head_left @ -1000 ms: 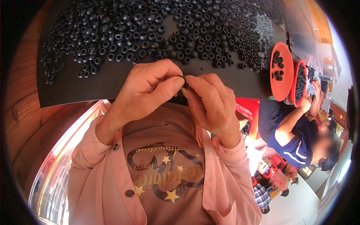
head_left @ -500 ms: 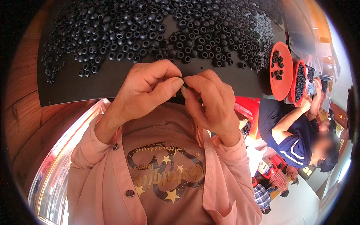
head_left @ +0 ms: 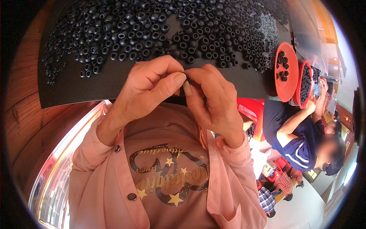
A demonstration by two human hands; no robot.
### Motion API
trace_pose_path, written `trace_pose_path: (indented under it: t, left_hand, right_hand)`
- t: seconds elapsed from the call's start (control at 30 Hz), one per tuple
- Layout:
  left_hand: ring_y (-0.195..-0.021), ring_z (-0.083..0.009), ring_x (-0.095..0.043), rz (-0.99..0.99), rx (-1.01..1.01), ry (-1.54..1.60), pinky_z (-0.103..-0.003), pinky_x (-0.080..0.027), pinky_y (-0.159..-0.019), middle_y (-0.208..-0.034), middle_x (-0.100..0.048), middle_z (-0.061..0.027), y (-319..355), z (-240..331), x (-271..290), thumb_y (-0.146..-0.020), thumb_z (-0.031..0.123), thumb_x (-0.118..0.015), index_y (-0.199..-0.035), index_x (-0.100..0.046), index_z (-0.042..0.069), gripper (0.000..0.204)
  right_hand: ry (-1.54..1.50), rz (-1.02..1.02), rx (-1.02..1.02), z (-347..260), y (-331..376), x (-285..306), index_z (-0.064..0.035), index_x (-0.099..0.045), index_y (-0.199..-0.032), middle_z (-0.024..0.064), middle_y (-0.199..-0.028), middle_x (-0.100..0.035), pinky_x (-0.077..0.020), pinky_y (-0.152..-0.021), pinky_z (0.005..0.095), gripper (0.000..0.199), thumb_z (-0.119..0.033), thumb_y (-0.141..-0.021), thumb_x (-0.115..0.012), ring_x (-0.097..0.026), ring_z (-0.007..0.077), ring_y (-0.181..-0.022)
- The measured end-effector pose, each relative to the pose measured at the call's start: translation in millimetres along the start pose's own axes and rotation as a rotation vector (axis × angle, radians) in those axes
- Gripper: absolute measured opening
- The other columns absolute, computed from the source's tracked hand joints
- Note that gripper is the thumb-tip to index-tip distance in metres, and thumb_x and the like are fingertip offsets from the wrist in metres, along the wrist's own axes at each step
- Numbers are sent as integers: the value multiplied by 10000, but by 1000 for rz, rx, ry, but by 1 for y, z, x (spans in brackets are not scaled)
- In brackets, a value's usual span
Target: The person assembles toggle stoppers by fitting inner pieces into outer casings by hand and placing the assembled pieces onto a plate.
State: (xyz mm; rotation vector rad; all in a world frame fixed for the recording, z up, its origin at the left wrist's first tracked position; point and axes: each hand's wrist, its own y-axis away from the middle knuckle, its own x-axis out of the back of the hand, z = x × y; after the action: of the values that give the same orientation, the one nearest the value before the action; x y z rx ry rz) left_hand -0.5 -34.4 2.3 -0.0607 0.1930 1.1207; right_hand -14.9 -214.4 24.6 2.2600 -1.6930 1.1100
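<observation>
My left hand [head_left: 150, 86] and my right hand [head_left: 213, 97] meet at the near edge of the black table [head_left: 99, 84]. Thumb and forefinger of each are pinched together, fingertip to fingertip. Between them shows a sliver of a small black piece [head_left: 186, 78]; its shape is mostly hidden by the fingers. Beyond my hands spread many black ring-like pieces [head_left: 141, 32], rounded and hollow, some standing with their openings up. Smaller, slimmer dark pieces [head_left: 267, 28] lie in a heap at the far right.
On the right stands an orange-red dish [head_left: 288, 82] with several black pieces in it. A second red bowl [head_left: 299, 95], full of black pieces, is beside it. A co-worker in dark blue [head_left: 293, 141] sits at the right, hands at work near clear plastic bins [head_left: 309, 38]. A red stool [head_left: 251, 108] is nearby.
Both hands have risen slightly away from my body, staying pinched together. The fingertips have shifted a little around the small black piece.
</observation>
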Motion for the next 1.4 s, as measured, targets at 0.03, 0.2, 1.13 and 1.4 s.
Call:
trace_pose_path:
  t: [0.03, 0.2, 1.13, 1.4]
  left_hand:
    - [-583, -43, -468, -1, 1, -1, -209, -379, -504, -654, -547, 11, 0, 0, 0, -920, 130, -570, -854, -590, 9, 138]
    - [-590, -41, -488, -41, 11, -26, -205, -385, -512, -664, -564, 8, 1, 3, 4, -925, 136, -561, -858, -588, 13, 142]
    - [-532, -14, -429, -59, -49, -121, -189, -324, -460, -698, -583, 17, 1, -1, 5, -941, 207, -537, -903, -598, 31, 190]
    - [-533, -13, -423, -56, -49, -120, -180, -324, -468, -703, -580, 21, 2, -2, 4, -947, 191, -523, -910, -593, 28, 182]
  right_hand:
    - [7, 7, 9, 0, 0, 0, 4, -567, -914, 91, -690, -498, -368, -465, 297, 165, 72, -770, -608, -480, 207, -537]
    - [10, -20, 58, -2, -1, 2, 3, -565, -908, 97, -670, -477, -357, -455, 307, 164, 67, -765, -611, -473, 222, -519]
    - [-28, -16, 0, 4, 12, 6, 12, -564, -846, 113, -642, -460, -362, -441, 364, 135, 50, -743, -644, -475, 267, -512]
    - [-8, -50, -54, 4, 16, 7, 4, -568, -843, 117, -646, -462, -375, -457, 378, 124, 26, -747, -643, -482, 287, -527]
